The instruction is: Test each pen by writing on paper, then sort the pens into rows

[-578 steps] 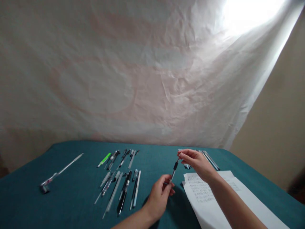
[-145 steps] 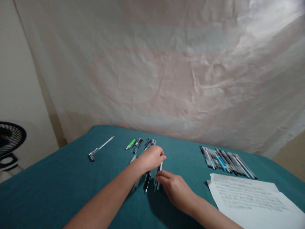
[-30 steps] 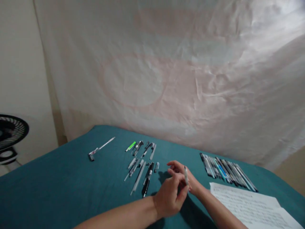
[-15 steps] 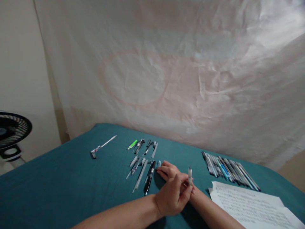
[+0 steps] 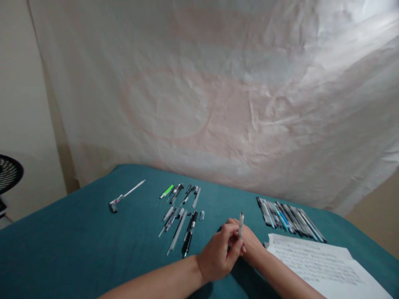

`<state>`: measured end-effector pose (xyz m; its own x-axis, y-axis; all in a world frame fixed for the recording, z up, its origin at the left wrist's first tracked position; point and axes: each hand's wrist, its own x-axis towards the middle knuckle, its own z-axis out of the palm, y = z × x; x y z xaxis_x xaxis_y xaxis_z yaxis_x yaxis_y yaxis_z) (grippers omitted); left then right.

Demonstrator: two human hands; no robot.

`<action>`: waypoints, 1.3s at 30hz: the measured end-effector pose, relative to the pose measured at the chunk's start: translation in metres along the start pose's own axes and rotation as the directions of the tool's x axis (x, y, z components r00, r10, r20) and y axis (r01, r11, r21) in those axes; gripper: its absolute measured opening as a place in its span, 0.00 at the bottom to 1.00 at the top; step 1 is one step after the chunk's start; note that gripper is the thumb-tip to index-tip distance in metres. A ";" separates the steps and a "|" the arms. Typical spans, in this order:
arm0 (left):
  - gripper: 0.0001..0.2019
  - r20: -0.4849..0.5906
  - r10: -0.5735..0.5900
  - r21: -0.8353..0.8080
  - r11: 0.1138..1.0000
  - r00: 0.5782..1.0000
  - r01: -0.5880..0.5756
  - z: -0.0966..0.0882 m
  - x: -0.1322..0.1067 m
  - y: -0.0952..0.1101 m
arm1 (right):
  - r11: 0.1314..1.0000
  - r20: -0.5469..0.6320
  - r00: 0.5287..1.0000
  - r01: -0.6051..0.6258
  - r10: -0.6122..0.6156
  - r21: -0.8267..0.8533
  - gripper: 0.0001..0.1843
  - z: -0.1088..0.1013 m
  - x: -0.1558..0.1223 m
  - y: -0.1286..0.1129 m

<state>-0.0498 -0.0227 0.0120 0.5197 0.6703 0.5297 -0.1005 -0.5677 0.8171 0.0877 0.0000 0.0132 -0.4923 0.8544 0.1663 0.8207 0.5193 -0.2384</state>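
I observe one pale pen (image 5: 241,224), dark at its upper tip, standing near upright off the left edge of the written sheets (image 5: 314,263). The left hand (image 5: 220,254) is closed around its lower part, pinching it between thumb and fingers. The right hand (image 5: 252,244) lies directly behind the left, nearer the sheets, and the two appear to touch; its fingers are largely hidden, and I cannot tell whether it grips anything. Just beyond the far edge of the sheets, a close-set row of pens (image 5: 289,219) lies side by side, mostly grey and black with some blue. Well to the left of the sheets, past the hands, I note a small cap (image 5: 202,215), a black pen (image 5: 187,238) and a clear tube (image 5: 179,231) lying flat. Beyond these, farther from the sheets, rests a bright green highlighter (image 5: 167,191). Farther left of the sheets, a thin rod (image 5: 134,189) lies apart. Sheets and pens share one teal cloth (image 5: 77,236). A creased pale curtain (image 5: 199,83) hangs behind; a black fan (image 5: 10,172), partly visible, stands farthest left of the sheets.
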 end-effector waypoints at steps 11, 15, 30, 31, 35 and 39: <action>0.14 0.058 -0.197 0.076 0.978 0.979 0.192 0.001 0.007 -0.016 | 0.914 -0.416 0.857 -0.142 0.306 0.380 0.12 -0.067 -0.019 0.054; 0.14 0.096 -0.191 0.084 0.979 0.977 0.184 0.002 0.008 -0.016 | 0.763 -0.344 0.852 -0.096 0.395 0.639 0.17 -0.087 -0.028 0.044; 0.12 0.117 -0.191 0.094 0.979 0.974 0.181 0.002 0.011 -0.012 | 0.611 -0.239 0.896 -0.045 0.375 0.790 0.16 -0.104 -0.034 0.017; 0.12 0.119 -0.185 0.092 0.980 0.975 0.175 0.002 0.011 -0.012 | 0.612 -0.238 0.901 -0.038 0.363 0.790 0.16 -0.104 -0.034 0.017; 0.13 0.121 -0.176 0.091 0.982 0.977 0.166 0.002 0.010 -0.012 | 0.626 -0.222 0.927 -0.018 0.303 0.780 0.17 -0.101 -0.035 0.016; 0.12 0.108 -0.172 0.102 0.982 0.979 0.161 0.002 0.010 -0.013 | 0.659 -0.194 0.943 -0.034 0.270 0.752 0.16 -0.097 -0.035 0.017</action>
<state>-0.0413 -0.0094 0.0058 0.6181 0.7023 0.3531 0.0721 -0.4980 0.8642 0.1467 -0.0229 0.0958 -0.1867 0.9422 0.2781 0.3393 0.3275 -0.8819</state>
